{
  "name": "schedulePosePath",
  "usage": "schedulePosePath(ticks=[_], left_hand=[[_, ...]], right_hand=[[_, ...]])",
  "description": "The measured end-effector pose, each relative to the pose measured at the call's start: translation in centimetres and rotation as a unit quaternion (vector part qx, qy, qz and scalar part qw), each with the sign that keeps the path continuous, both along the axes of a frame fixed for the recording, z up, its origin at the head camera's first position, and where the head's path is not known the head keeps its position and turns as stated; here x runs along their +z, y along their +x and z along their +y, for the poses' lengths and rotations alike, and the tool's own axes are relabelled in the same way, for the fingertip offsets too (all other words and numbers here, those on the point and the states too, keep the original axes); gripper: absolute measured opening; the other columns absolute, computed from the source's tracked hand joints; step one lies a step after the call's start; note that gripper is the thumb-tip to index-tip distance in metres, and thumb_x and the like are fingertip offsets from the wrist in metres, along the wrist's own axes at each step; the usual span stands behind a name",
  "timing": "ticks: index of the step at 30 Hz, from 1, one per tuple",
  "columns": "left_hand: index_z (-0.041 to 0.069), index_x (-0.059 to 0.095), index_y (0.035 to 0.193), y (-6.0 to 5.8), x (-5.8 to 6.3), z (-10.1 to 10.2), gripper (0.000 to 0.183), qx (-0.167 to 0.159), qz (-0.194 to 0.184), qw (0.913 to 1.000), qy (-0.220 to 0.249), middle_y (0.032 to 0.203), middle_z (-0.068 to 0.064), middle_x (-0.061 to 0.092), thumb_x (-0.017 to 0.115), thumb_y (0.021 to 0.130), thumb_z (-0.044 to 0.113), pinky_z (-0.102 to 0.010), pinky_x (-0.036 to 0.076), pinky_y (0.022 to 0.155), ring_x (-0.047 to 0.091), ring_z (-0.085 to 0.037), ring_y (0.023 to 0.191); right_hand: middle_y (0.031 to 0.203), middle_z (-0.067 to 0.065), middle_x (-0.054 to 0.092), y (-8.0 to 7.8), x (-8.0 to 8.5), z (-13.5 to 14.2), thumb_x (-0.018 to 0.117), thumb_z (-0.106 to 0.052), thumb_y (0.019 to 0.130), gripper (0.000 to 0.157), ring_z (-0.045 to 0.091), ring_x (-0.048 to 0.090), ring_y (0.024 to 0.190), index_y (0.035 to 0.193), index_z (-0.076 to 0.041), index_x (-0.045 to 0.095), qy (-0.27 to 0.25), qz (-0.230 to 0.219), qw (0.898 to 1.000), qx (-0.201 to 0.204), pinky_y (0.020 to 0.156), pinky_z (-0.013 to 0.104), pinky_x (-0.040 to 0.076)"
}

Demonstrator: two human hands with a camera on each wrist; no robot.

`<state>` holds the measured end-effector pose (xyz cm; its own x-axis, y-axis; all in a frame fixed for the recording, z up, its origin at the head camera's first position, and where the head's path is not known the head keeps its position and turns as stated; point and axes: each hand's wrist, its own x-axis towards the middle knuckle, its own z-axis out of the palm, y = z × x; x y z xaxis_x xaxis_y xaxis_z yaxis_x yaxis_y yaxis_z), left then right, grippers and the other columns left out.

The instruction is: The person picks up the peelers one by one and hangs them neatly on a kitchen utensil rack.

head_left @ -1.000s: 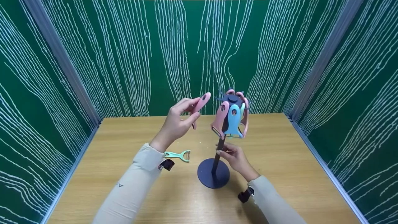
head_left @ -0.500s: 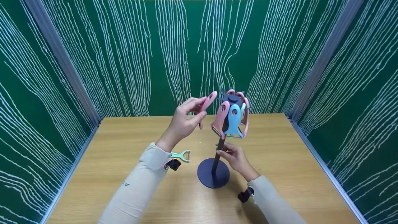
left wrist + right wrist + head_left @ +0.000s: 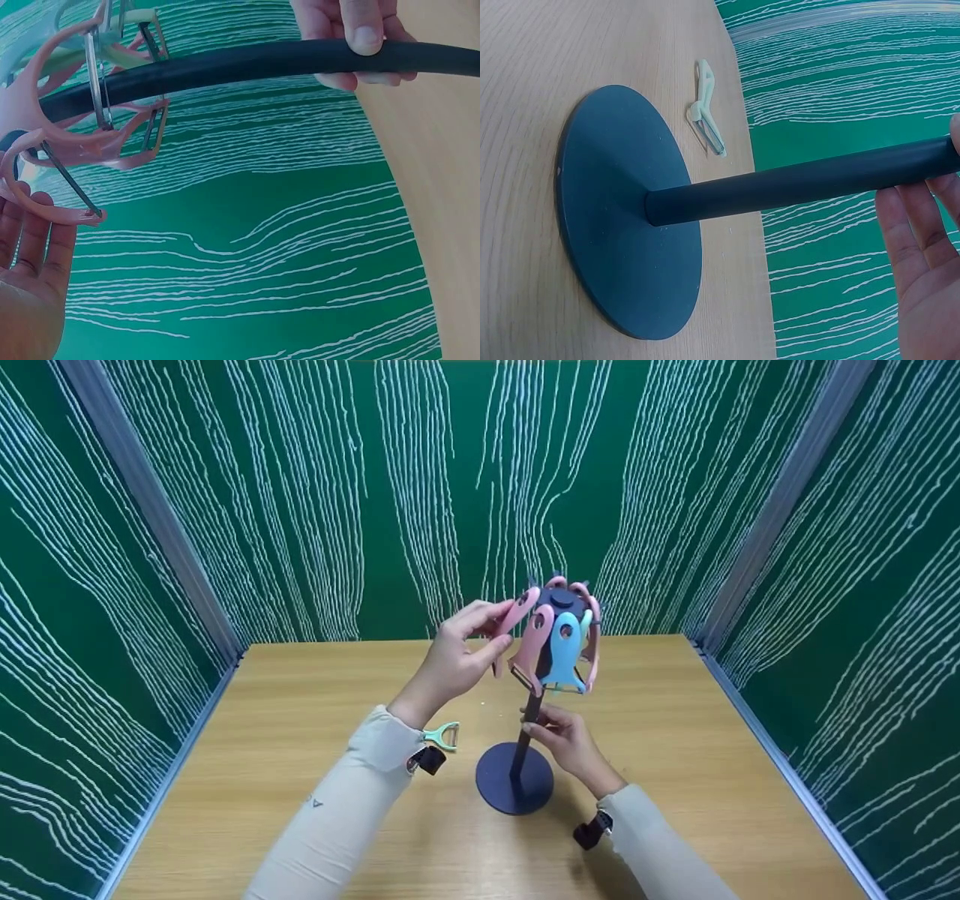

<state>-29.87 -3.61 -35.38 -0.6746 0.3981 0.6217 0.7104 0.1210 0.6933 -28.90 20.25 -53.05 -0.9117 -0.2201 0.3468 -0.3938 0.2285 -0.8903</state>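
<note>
My left hand (image 3: 459, 658) pinches a pink peeler (image 3: 514, 619) between thumb and fingers, handle end up, at the left side of the stand's hooked top (image 3: 551, 598). The holed tip of its handle overlaps a hook there. In the left wrist view, the blade end of this peeler (image 3: 56, 214) shows beside the fingers. Lower down, my right hand (image 3: 568, 740) grips the dark pole (image 3: 802, 184) of the stand. Around the top hang a blue peeler (image 3: 564, 660), a pink peeler (image 3: 531, 651) at the front left, more pink ones behind and a mint one, partly hidden.
The stand's round base (image 3: 495, 780) rests on the wooden table (image 3: 712, 735). A mint-green peeler (image 3: 706, 90) lies on the table left of the base, partly covered by my left wrist in the head view. Green walls with white streaks (image 3: 412, 472) enclose the table.
My left hand has moved right with the pink peeler, from apart from the stand up to its hooks. My right hand and the stand have stayed in place.
</note>
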Motion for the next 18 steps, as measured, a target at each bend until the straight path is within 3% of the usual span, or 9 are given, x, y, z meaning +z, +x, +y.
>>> schedulePosePath(ticks=[4,11,18], left_hand=[[0.0,0.063,0.149,0.1,-0.4,0.2,0.045,-0.003,0.001,1.0,0.002,0.129,-0.016,0.07,0.071,0.105,0.007,-0.044,0.06,0.105,0.068,-0.025,0.111],[0.001,0.065,0.145,0.5,-1.6,0.7,0.045,0.007,0.013,0.9998,0.014,0.122,-0.013,0.072,0.076,0.102,0.008,-0.032,0.061,0.1,0.07,-0.022,0.108],[0.0,0.065,0.141,1.3,-2.5,1.6,0.049,0.021,0.039,0.9984,0.037,0.116,-0.013,0.073,0.083,0.097,0.009,-0.034,0.062,0.092,0.07,-0.022,0.099]], right_hand=[[0.112,0.028,0.076,0.0,0.0,0.0,0.07,0.003,0.103,0.025,0.008,0.07,0.094,0.126,0.009,0.075,0.001,-0.005,1.0,-0.001,0.088,0.019,0.061],[0.11,0.03,0.077,0.0,0.0,-0.2,0.071,0.005,0.101,0.023,0.004,0.07,0.093,0.123,0.013,0.074,-0.006,0.008,1.0,-0.008,0.087,0.018,0.06],[0.107,0.025,0.078,0.1,0.1,-0.3,0.072,0.002,0.101,0.023,0.01,0.071,0.093,0.123,0.008,0.076,0.005,-0.004,1.0,-0.023,0.086,0.018,0.06]])
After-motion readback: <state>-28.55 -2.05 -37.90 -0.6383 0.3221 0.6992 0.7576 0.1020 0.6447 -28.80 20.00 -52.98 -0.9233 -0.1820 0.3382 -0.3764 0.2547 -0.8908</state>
